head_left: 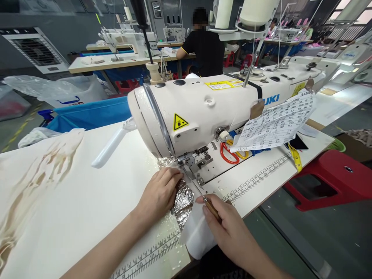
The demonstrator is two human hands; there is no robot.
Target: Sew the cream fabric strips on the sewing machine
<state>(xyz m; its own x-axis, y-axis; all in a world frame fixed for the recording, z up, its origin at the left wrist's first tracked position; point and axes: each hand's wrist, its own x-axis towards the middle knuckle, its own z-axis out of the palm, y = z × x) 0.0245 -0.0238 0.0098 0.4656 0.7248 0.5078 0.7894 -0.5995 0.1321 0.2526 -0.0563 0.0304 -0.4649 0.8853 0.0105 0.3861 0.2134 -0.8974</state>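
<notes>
A white sewing machine (186,112) stands on the table in front of me. My left hand (159,190) is closed beside the presser foot, its fingertips pinching the edge of a white cloth (200,230). My right hand (228,223) grips the wooden handle of an awl (213,209), and its thin metal shaft points up toward the needle area. The cloth also passes under the right hand and hangs over the table's front edge. Crinkled silver foil (183,201) covers the surface between my hands. The needle tip is too small to make out.
Red-handled scissors (228,155) and a yellow tape measure (295,158) lie right of the needle area. A handwritten sheet (276,120) hangs on the machine. Cream fabric (37,186) lies at left, near a white translucent strip (110,149). A red stool (334,178) stands right; a person (205,50) sits ahead.
</notes>
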